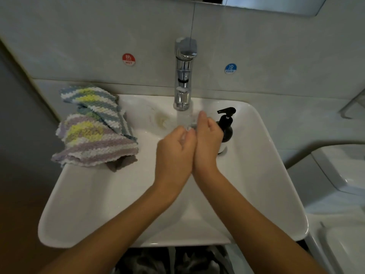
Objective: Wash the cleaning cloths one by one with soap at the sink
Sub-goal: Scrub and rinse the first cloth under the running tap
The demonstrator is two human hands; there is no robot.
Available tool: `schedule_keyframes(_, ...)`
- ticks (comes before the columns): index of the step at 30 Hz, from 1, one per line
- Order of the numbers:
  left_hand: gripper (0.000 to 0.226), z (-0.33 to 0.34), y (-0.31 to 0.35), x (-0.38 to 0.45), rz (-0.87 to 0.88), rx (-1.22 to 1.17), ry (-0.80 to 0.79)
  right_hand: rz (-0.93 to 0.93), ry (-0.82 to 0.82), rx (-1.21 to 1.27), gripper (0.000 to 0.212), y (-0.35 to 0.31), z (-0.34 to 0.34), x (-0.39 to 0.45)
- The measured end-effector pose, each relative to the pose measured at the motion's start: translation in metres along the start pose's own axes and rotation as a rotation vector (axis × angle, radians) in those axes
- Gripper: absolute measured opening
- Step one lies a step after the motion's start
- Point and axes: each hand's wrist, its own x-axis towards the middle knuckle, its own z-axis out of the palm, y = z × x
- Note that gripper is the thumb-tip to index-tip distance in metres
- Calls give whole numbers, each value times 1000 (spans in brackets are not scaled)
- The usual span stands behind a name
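Water runs from the chrome tap (183,76) into the white sink (83,204). My left hand (173,155) and my right hand (207,141) are pressed side by side under the stream, fingers loosely curled, with no cloth in them. A pile of striped cleaning cloths lies on the sink's left rim: a purple, yellow and white cloth (94,143) in front, a blue-grey, yellow and white cloth (94,101) behind it, and a grey cloth (122,163) poking out beneath. The black soap pump bottle (227,123) stands just right of my right hand.
Round red HOT (128,59) and blue COLD (230,68) stickers are on the grey wall either side of the tap. A white toilet (339,175) stands to the right of the sink. A yellowish stain (162,119) marks the basin near the tap.
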Motion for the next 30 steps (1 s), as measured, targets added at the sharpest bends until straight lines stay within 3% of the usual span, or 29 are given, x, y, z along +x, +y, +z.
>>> schedule_keyframes(5, 39, -6, 3, 31, -18, -52, 96, -16, -198, -41, 37, -5, -2, -21)
schedule_keyframes(10, 38, 2, 13, 11, 57, -93, 20, -108, -125, -13, 42, -16, -1, -2)
schedule_keyframes(14, 40, -12, 3, 40, 21, -130, 107, -159, -286, -98, 40, -7, 1, -24)
schedule_keyframes(18, 39, 0, 6, 16, 33, -77, 49, -96, -150, -56, 44, -15, 6, 8)
schedule_keyframes(23, 44, -15, -5, 40, -36, -118, 140, -137, -312, -167, 41, -6, 2, -27)
schedule_keyframes(27, 42, -3, 0, 10, -13, -83, 100, -106, -159, -120, 43, -13, 7, -4)
schedule_keyframes(30, 41, -10, -3, 26, -23, -91, 131, -96, -244, -142, 40, -11, 5, -18)
